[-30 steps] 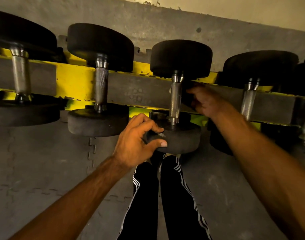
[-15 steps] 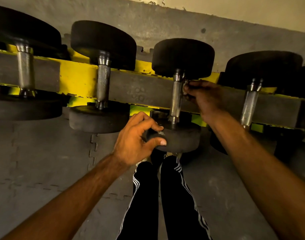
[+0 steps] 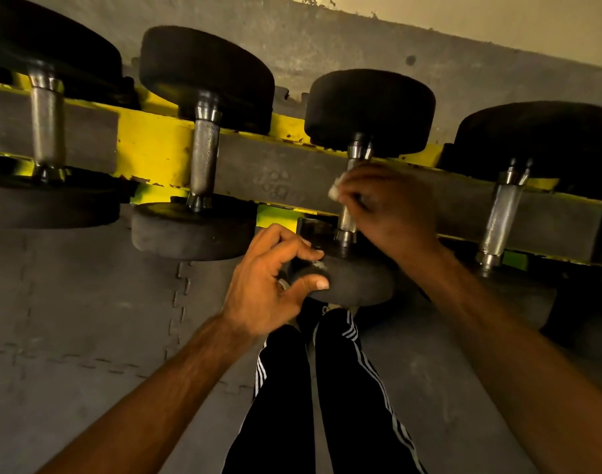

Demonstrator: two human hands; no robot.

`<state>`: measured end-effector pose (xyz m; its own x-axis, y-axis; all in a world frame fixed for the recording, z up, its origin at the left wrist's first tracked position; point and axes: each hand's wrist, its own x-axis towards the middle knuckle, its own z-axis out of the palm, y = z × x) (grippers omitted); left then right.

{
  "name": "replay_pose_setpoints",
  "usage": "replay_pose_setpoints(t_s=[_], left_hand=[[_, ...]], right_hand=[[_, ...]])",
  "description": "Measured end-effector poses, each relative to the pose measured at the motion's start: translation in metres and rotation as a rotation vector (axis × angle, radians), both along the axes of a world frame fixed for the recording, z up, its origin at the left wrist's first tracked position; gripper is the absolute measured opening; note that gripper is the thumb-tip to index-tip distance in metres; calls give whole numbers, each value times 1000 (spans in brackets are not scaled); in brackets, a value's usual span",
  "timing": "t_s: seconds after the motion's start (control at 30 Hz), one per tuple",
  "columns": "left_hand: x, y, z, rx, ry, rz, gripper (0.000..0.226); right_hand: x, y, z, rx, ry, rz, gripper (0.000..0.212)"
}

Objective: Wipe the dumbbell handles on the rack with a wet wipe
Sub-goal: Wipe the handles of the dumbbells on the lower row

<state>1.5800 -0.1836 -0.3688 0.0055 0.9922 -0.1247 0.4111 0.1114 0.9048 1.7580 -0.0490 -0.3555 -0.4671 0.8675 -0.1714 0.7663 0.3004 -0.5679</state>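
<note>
Several black dumbbells with knurled steel handles lie across a yellow rack. My right hand is wrapped round the handle of the third dumbbell, and a bit of white wet wipe shows at my fingertips against the steel. My left hand grips the near black head of that same dumbbell, thumb on its rim. Most of the wipe is hidden inside my right hand.
Other dumbbell handles stand to the left, far left and right. Grey interlocking floor mats lie below. My legs in black striped trousers are under the rack's front.
My right hand came from behind the handle and closed over it with the wipe, sliding to its middle. My left hand stayed on the near head. The view moved closer.
</note>
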Motion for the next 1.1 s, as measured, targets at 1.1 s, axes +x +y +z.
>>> replay_pose_setpoints(t_s=[1.1], left_hand=[[4,-2,-1,-21,-2,46,35]], right_hand=[[-36,10,29,-202,-526,602,20]])
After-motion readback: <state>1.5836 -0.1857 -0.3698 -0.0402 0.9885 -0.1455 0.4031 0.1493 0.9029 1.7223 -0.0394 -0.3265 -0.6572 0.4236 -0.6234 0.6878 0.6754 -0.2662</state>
